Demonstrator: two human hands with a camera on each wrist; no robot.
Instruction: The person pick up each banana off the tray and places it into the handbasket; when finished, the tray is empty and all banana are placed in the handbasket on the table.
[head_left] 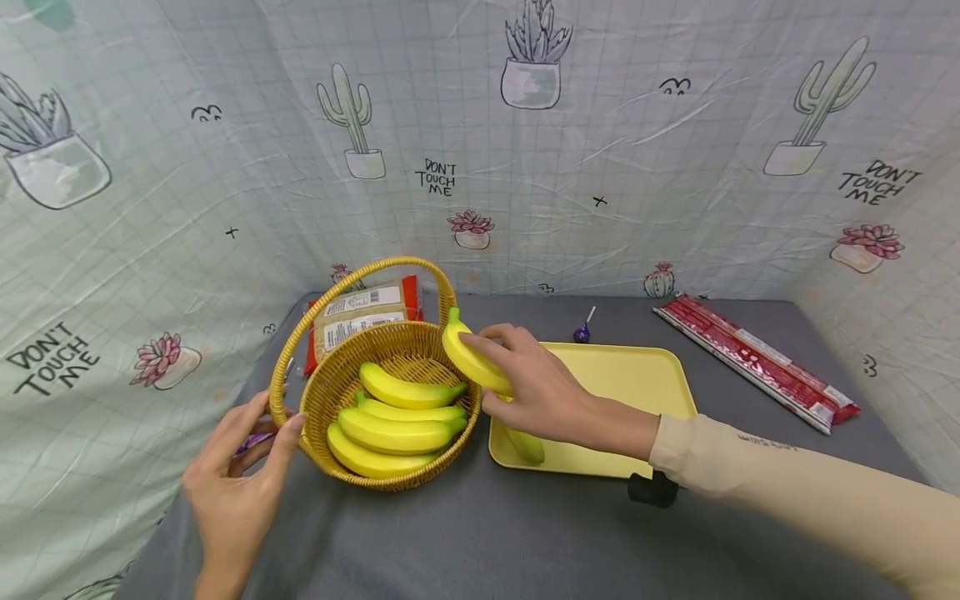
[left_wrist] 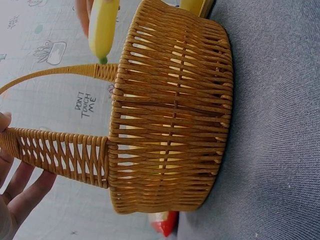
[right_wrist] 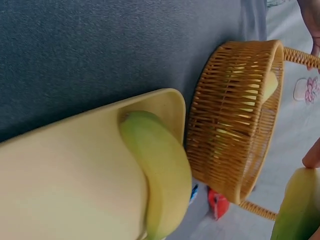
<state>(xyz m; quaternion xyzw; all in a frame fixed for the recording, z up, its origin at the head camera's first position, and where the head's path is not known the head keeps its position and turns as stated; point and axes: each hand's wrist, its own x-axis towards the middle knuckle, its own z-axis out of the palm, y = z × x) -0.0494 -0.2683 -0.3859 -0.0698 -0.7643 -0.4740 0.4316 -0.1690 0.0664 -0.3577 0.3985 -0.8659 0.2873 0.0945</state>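
wicker basket [head_left: 390,400] steadied by left hand [head_left: 236,475], fingers spread on handle. right hand [head_left: 540,392] pinching banana [head_left: 472,362] over rim; next probably lower gently beside others.

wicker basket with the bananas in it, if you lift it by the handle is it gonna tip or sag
The wicker basket looks stiff: its woven wall keeps its shape in the left wrist view, so sagging seems unlikely. The three bananas lie low and fairly centred, so it would probably hang level from the handle. It may slide on the grey cloth if pushed; the left hand touches its rim.
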